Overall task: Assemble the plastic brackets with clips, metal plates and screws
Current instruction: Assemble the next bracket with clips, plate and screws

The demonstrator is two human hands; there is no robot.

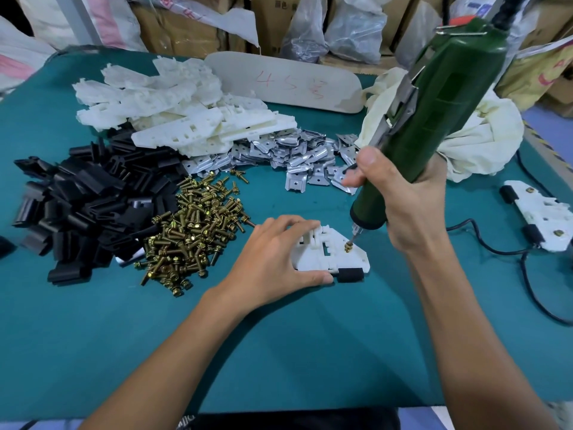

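Front-centre of the teal worktop (pixel 279 352): one flat white plastic bracket (pixel 333 257) lies there, with a black plastic clip (pixel 350 275) seated on its near right edge.

Your left grip (pixel 273 259) clamps the bracket's left half: fingers draped over the top, thumb against the near edge. Your right grip (pixel 403 200) is clenched round the dark green electric screwdriver (pixel 434 119), thumb up along the barrel, tool tilted with its top leaning away to the right. The bit tip sits on a brass screw with washer (pixel 348 246) standing in the bracket's right-hand hole, head proud of the plastic. Can't tell whether a metal plate sits underneath.

Stock:
- Heap of brass screws (pixel 195 225) is just left of your left grip.
- Heap of black clips (pixel 80 206) is further left, touching the screws.
- Heap of white plastic brackets (pixel 173 100) is at the far left-centre.
- Bent silver metal plates (pixel 294 156) are spilled behind the screws, running from the bracket heap to the screwdriver.

Right edge: a finished white bracket (pixel 539 218) carrying two black clips and two brass screws, well apart from the one in work. A black cable (pixel 508 252) snakes across the worktop between them.

A crumpled cream cloth (pixel 474 141) lies behind your right grip. A beige rounded board with red handwriting (pixel 288 82) sits at the far edge, cardboard boxes (pixel 173 29) and plastic bags (pixel 353 26) behind it.
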